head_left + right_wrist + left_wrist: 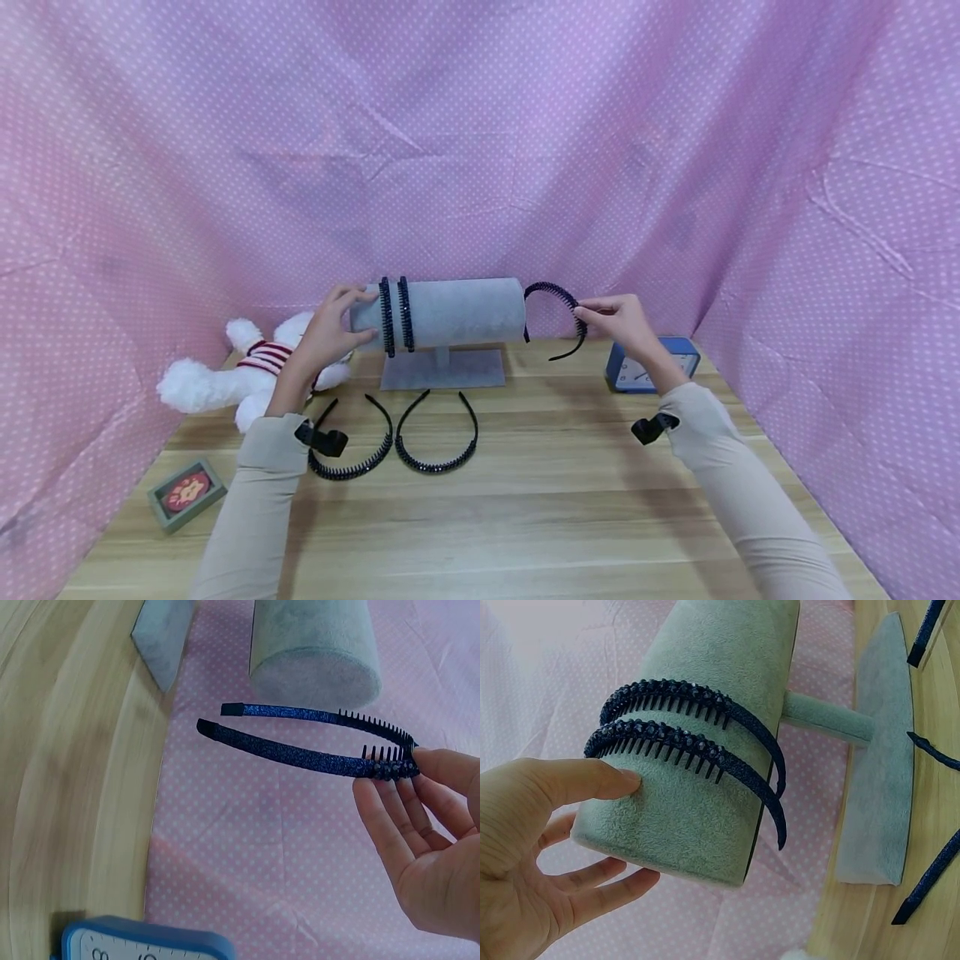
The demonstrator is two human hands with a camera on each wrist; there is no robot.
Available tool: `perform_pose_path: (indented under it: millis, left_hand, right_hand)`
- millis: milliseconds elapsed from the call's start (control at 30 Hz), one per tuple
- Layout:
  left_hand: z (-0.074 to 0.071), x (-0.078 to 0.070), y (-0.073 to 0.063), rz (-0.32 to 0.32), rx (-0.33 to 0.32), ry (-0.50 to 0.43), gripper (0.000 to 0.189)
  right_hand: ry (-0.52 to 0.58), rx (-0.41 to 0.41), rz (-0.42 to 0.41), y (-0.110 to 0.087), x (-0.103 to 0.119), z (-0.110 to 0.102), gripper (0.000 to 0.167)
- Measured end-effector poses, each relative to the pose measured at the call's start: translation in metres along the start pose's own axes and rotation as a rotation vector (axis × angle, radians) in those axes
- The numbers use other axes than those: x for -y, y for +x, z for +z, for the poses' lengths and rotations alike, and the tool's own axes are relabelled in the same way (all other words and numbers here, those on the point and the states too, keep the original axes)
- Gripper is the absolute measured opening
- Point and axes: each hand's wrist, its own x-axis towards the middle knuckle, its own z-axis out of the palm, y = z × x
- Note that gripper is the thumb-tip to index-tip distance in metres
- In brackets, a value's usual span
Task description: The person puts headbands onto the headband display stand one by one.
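Note:
A grey plush headband stand [468,310] has a padded roll on a post. Two black toothed headbands, a nearer one [664,739] and a farther one [679,694], sit side by side around the roll near its left end. My left hand [330,329] grips that end, thumb on the plush beside the nearer band and fingers around the end face. Off the right end, my right hand [618,321] pinches a third dark glittery headband [289,754] at its beaded, toothed middle. Its two free tips point left in the right wrist view, apart from the roll.
Two more headbands, one left [348,473] and one right [437,468], lie on the wooden table [525,517] before the stand. A white plush toy [202,387] and small framed picture [187,494] are at left. A blue clock [678,343] stands by my right wrist; pink dotted cloth [480,150] hangs behind.

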Motion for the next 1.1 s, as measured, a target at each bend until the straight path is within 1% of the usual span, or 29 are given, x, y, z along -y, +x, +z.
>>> perform_pose_path:
  millis: [100,200,400,533,767,967,1033,1100]
  left_hand:
    - [0.001,0.001,0.0,0.003,-0.005,-0.003,0.055]
    - [0.001,0.002,0.0,0.002,-0.008,-0.009,0.055]
    - [0.001,0.002,0.001,-0.005,-0.006,-0.017,0.055]
    - [0.002,0.002,0.001,-0.004,-0.005,-0.013,0.055]
    - [0.002,0.002,0.001,-0.014,-0.003,-0.006,0.056]
    - [0.001,0.001,0.0,-0.017,-0.004,-0.001,0.055]
    - [0.001,0.001,0.0,-0.018,-0.003,-0.002,0.055]
    - [0.001,0.001,-0.001,-0.02,-0.002,-0.004,0.055]
  right_hand:
    - [0.011,-0.028,0.0,0.003,0.001,0.005,0.037]
    - [-0.003,-0.054,-0.01,0.006,0.003,0.01,0.036]
    - [0.028,-0.084,-0.004,0.01,0.008,0.021,0.037]
    - [0.029,-0.114,-0.01,0.014,0.01,0.028,0.037]
    - [0.055,-0.128,-0.013,0.02,0.014,0.038,0.035]
    - [0.115,-0.128,0.038,0.023,0.017,0.046,0.036]
    - [0.118,-0.122,0.048,0.023,0.018,0.048,0.037]
    - [0.102,-0.119,0.039,0.025,0.019,0.051,0.037]
